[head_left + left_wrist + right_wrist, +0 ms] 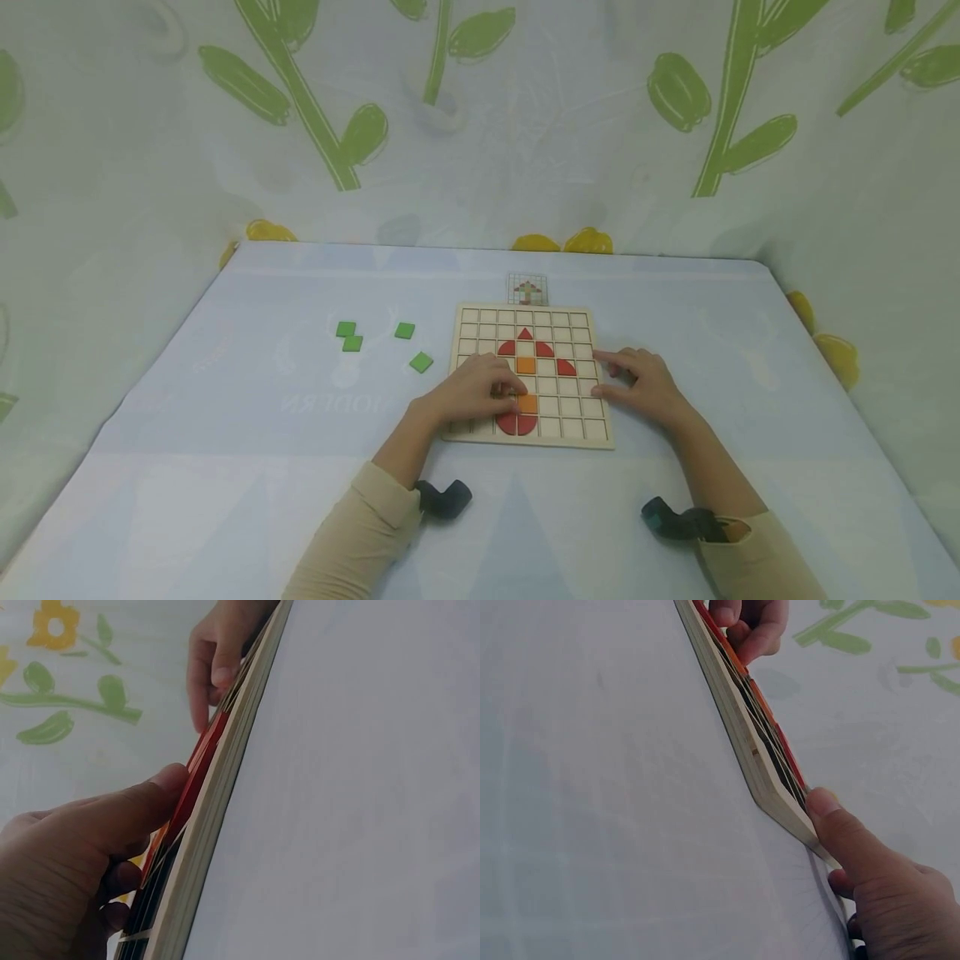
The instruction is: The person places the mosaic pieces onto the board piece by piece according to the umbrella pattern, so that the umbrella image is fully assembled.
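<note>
My left hand (477, 388) lies over the lower left of a wooden grid board (572, 427). Its bent fingers and thumb meet at an orange square tile (528, 405), just above two red quarter-circle tiles (517, 425). My right hand (647, 382) rests at the board's right edge, thumb and forefinger spread against the rim. Higher on the grid sit a red triangle tile (525, 334), another orange square (526, 365) and several red quarter-circles (544, 349). In the left wrist view, the left thumb (171, 780) touches near the red tiles; the palm hides part of the grid.
Several green square tiles (405, 331) lie on the table left of the board. Behind the board is a small pattern card (527, 289) with a coloured figure on a grid. A printed curtain (555, 150) stands behind the table (540, 517).
</note>
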The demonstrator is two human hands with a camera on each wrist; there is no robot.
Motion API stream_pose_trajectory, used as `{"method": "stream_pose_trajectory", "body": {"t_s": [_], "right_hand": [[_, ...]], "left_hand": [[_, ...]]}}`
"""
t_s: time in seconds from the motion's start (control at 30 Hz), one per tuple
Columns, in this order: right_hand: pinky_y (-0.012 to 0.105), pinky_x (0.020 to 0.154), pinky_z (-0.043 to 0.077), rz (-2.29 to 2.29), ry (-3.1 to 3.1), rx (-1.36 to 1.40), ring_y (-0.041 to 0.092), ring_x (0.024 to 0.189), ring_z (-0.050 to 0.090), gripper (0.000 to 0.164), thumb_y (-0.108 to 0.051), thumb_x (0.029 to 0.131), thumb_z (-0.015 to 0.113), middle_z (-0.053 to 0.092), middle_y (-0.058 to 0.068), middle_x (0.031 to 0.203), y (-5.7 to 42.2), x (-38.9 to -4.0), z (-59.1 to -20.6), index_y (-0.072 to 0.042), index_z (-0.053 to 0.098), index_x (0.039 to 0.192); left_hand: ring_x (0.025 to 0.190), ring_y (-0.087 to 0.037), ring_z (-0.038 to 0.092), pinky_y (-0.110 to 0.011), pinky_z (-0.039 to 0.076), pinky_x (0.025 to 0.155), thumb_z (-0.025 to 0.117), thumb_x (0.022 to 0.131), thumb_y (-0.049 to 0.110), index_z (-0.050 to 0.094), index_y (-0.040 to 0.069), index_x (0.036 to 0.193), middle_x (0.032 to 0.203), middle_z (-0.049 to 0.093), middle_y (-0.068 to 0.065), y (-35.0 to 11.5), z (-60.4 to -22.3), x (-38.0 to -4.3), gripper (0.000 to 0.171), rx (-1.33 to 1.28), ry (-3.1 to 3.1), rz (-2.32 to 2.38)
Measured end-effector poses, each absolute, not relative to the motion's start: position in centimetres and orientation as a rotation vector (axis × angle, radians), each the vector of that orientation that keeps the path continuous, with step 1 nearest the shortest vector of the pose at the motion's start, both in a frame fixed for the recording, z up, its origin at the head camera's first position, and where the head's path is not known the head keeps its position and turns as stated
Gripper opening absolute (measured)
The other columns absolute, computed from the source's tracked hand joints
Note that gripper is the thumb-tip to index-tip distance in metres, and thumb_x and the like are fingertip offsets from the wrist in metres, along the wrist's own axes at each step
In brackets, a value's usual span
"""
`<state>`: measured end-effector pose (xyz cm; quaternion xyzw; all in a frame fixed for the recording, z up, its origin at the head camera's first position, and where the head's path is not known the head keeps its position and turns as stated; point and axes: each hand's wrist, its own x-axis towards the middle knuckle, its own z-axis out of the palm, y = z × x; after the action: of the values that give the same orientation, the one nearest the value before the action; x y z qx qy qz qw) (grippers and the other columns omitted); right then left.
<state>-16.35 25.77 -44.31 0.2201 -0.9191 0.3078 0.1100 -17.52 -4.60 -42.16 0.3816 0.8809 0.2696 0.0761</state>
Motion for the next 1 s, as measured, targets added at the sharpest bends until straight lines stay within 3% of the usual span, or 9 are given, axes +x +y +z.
{"method": "stream_pose_trajectory", "body": {"t_s": [0.27,0.5,0.8,1.0], "right_hand": [[0.025,0.063,0.029,0.916,-2.686,0.665,0.009,0.069,0.038,0.051,-0.020,0.068,0.083,0.054,-0.005,0.076,25.8,-16.4,-44.4,-0.006,0.068,0.114],[0.026,0.063,0.029,0.909,-2.682,0.661,0.009,0.070,0.037,0.052,-0.020,0.067,0.083,0.053,-0.004,0.076,25.8,-16.3,-44.3,-0.005,0.068,0.114],[0.027,0.065,0.028,0.894,-2.727,0.610,0.009,0.073,0.036,0.052,-0.023,0.070,0.082,0.053,-0.004,0.079,25.6,-16.1,-44.3,-0.007,0.067,0.117],[0.027,0.065,0.027,0.901,-2.703,0.642,0.010,0.073,0.037,0.051,-0.021,0.069,0.082,0.053,-0.004,0.079,25.6,-16.0,-44.1,-0.006,0.067,0.116]], "left_hand": [[0.079,-0.006,0.046,-0.028,0.037,0.077,0.070,0.083,0.030,0.073,0.021,0.102,0.076,0.057,0.013,-4.8,-42.3,-17.6,0.021,1.104,2.626,0.915],[0.084,-0.007,0.049,-0.030,0.038,0.079,0.071,0.083,0.031,0.072,0.020,0.104,0.091,0.066,0.011,-5.5,-42.1,-17.9,0.024,1.031,2.613,1.013],[0.083,-0.009,0.052,-0.030,0.040,0.081,0.076,0.079,0.027,0.072,0.013,0.105,0.088,0.065,0.006,-7.3,-41.7,-18.5,0.030,1.008,2.645,1.125],[0.094,-0.012,0.051,-0.032,0.041,0.082,0.076,0.079,0.028,0.070,0.019,0.110,0.101,0.064,0.007,-8.4,-41.8,-18.9,0.033,0.810,2.597,1.120]]}}
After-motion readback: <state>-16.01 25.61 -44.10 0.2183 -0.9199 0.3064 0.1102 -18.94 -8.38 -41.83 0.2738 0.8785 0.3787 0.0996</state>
